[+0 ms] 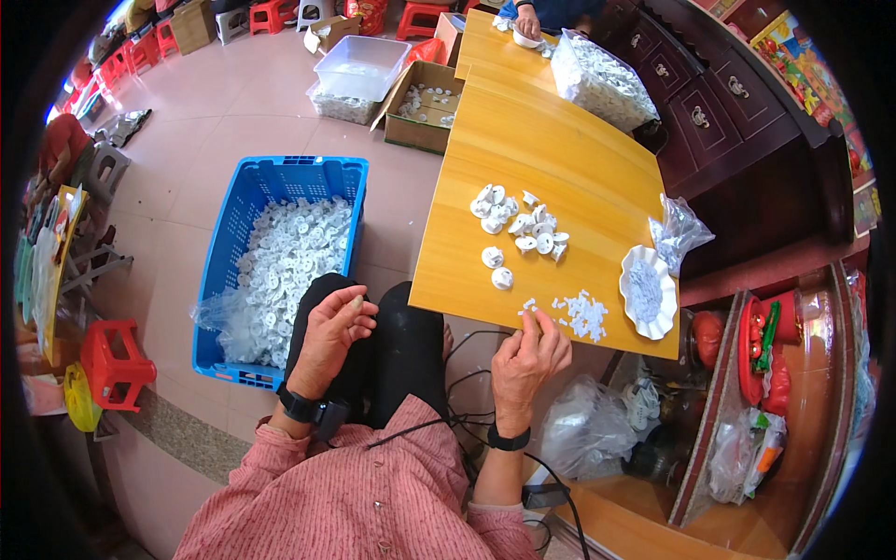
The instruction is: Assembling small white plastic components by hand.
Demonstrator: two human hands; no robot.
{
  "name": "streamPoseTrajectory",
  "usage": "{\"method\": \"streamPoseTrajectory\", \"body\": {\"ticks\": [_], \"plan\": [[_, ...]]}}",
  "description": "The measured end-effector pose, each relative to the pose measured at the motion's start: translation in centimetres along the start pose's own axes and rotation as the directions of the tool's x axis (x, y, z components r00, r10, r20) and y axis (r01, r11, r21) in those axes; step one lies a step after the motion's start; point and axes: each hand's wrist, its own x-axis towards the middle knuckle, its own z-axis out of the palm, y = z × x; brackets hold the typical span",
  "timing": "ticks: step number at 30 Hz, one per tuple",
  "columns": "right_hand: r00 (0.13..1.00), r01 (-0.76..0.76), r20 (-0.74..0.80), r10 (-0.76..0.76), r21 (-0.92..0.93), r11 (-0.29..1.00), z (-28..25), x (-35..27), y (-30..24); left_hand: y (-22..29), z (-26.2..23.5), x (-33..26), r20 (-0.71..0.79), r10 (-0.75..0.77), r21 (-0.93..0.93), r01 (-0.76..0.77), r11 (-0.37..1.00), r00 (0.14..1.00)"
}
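Over my lap, my left hand (336, 331) is raised with its fingers loosely curled and the thumb apart; I see nothing held in it. At the near edge of the yellow wooden table (523, 112), my right hand (530, 359) has its fingertips pinched at a small white plastic piece (529, 304). Right beside those fingers lies a loose pile of small white pieces (585, 315). A scalloped white dish (665, 317) holds more of them. Farther up the table sit several round white plastic parts (537, 229), grouped loosely, with two set apart nearer me.
A blue crate (357, 201) full of white parts stands left of my knees. A clear bin (607, 84) of parts and a plastic bag (681, 233) rest on the table. Dark cables (476, 425) run past my lap. Another person's hand (527, 21) works at the far end.
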Motion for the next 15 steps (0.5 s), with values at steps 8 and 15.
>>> {"method": "streamPoseTrajectory", "body": {"ticks": [8, 15], "plan": [[1.000, 0.026, 0.004, -0.026, 0.025, 0.999, -0.4, -0.5, 0.1, 0.9, 6.7, -1.2, 0.212, 0.156, 0.430, -0.235, 0.872, 0.965], [1.000, 0.004, -0.031, 0.000, 0.135, 0.991, -0.7, -0.6, 0.0, -0.4, 12.7, 1.3, 0.482, 0.415, 0.642, -0.633, 0.432, 0.772]]}}
